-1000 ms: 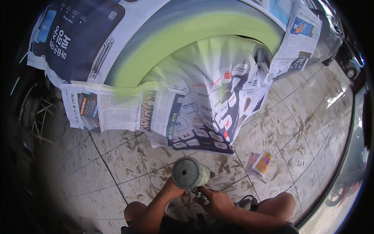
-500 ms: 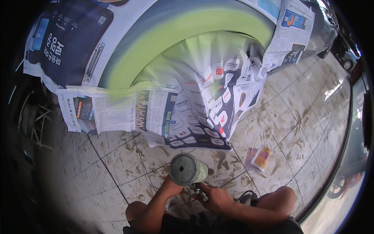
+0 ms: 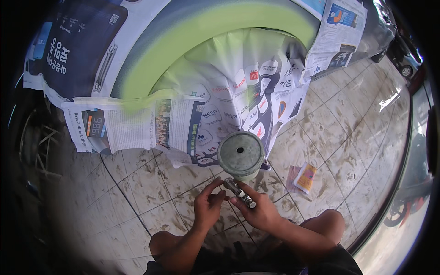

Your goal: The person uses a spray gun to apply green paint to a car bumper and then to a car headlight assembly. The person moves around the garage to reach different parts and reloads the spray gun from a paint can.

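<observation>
My right hand (image 3: 261,211) is wrapped round a metal spray gun (image 3: 241,193), whose silver knobs point back toward me. On top of the gun sits a round greyish-green paint cup (image 3: 240,153) with a dark hole in its lid. My left hand (image 3: 208,204) is curled at the gun's left side, thumb and fingertips at its metal body; the exact contact is partly hidden. Ahead, a curved car panel (image 3: 183,50) carries light green paint that fades to grey-blue at its edge. Printed newspaper sheets (image 3: 133,128) cover the areas around it and fill the arch below.
Smudged pale floor tiles (image 3: 316,133) lie beneath. An orange-and-yellow packet (image 3: 305,178) rests on the floor to the right. A wheel (image 3: 43,146) stands in shadow at the left, and a dark car (image 3: 405,66) is parked at the far right. My bent knees flank my arms.
The spray gun and its cup have moved forward and slightly right, now overlapping the newspaper's lower edge. Both hands have moved forward, and more of the left hand shows beside the gun.
</observation>
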{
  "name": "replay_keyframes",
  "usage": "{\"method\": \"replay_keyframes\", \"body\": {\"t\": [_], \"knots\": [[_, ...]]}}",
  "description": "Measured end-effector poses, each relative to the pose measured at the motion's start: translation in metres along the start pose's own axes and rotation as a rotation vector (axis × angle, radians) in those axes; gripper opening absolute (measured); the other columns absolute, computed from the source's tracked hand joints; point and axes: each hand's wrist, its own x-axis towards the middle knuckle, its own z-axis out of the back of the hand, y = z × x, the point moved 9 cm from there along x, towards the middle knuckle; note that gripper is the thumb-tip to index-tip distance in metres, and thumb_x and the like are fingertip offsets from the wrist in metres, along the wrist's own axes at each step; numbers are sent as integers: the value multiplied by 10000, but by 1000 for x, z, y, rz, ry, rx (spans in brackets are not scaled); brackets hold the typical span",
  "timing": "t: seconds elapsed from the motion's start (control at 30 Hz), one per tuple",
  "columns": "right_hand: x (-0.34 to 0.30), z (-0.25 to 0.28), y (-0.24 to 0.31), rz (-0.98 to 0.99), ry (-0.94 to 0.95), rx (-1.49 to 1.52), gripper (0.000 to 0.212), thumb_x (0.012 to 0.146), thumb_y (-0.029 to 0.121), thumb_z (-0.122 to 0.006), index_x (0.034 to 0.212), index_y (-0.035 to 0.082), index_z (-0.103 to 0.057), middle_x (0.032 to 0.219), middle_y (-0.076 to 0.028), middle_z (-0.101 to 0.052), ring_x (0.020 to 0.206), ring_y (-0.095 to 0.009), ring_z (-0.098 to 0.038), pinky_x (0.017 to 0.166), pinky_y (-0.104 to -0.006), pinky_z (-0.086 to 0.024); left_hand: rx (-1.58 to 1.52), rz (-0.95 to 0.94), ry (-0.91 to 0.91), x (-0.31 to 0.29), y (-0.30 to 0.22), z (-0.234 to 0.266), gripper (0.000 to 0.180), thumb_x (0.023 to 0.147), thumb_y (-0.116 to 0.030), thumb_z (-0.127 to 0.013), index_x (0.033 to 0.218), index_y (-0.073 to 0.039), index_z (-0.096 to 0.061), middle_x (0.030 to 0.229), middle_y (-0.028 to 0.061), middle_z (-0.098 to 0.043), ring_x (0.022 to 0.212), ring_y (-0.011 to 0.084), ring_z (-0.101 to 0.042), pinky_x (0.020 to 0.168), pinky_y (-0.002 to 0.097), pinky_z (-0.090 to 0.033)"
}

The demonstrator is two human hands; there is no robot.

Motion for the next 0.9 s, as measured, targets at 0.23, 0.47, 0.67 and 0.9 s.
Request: {"method": "replay_keyframes", "body": {"t": [0.23, 0.47, 0.67, 0.9], "knots": [[21, 46, 31, 108, -269, 393, 574, 1015, 308, -657, 1478, 16, -482, 1245, -220, -677, 1177, -273, -637, 979, -372, -487, -374, 108, 455, -20, -11, -70, 308, 995, -147, -679, 1240, 29, -622, 1020, 53, -705, 860, 117, -672, 749, 261, -527], [32, 39, 37, 107, -326, 519, 548, 1055, 303, -584, 1464, -32, -443, 892, -63, -656, 618, -76, -548, 550, -231, -437, -308, 22, 390, -17, -13, -77, 224, 997, -208, -689, 1050, 10, -678, 828, 38, -683, 743, 80, -623, 670, 253, -486], [35, 42, 47, 90, -361, 565, 585, 1035, 326, -629, 1451, -57, -479, 891, -49, -651, 840, -116, -598, 754, -267, -493, -294, -51, 318, -15, -29, -68, 190, 1018, -155, -649, 1053, 25, -696, 840, 29, -685, 726, 84, -619, 661, 259, -497], [36, 37, 43, 22, -346, 513, 566, 1048, 332, -604, 1455, -42, -481, 855, -27, -626, 771, -95, -555, 691, -257, -466, -258, -71, 301, -17, -31, -63, 183, 1017, -133, -646, 1102, 17, -705, 856, 24, -686, 713, 72, -616, 652, 245, -495]]}}
